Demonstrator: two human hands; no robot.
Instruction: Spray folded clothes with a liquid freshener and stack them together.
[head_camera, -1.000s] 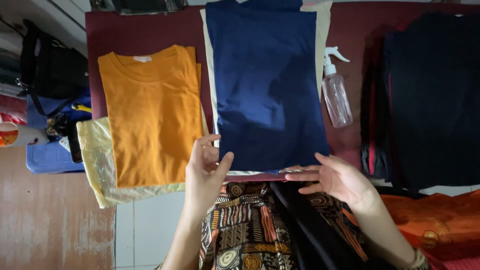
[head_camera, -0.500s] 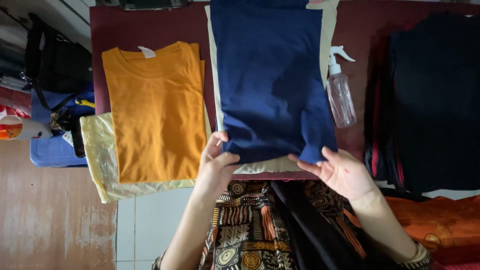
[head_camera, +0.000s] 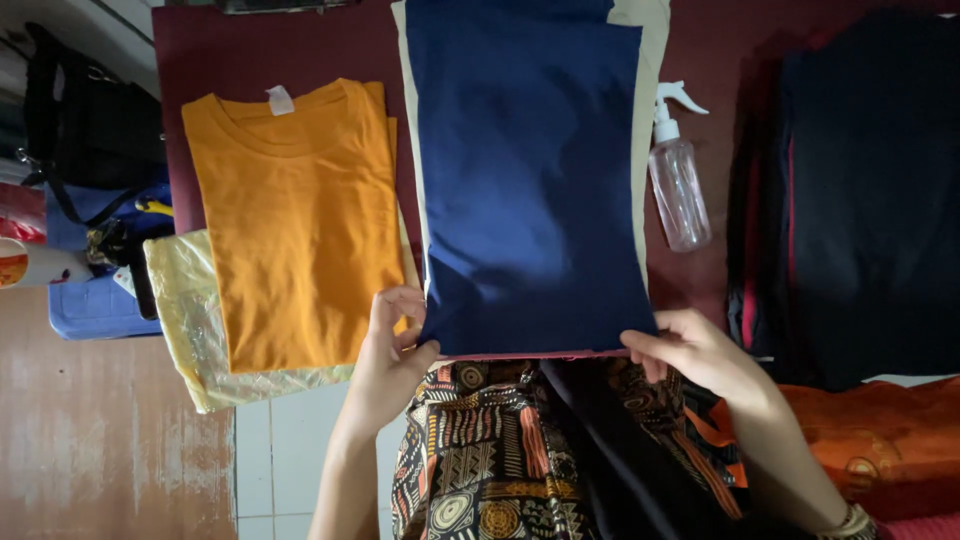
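A navy blue shirt (head_camera: 530, 180), folded into a long rectangle, lies on a cream board or sheet (head_camera: 652, 120) on the dark red table (head_camera: 300, 50). My left hand (head_camera: 392, 350) pinches its near left corner at the table's edge. My right hand (head_camera: 690, 350) pinches the near right corner. Left of it lies a folded orange T-shirt (head_camera: 295, 220), collar away from me, partly on a yellow plastic bag (head_camera: 190, 310).
A clear spray bottle (head_camera: 678, 180) lies right of the navy shirt. Dark clothes (head_camera: 860, 190) are piled at the right, orange fabric (head_camera: 880, 440) below them. A black bag (head_camera: 90, 120) and a blue box (head_camera: 90, 305) are on the floor at the left.
Both hands have moved outward from the middle of the hem to the shirt's near corners and taken hold of them. The view has shifted a little.
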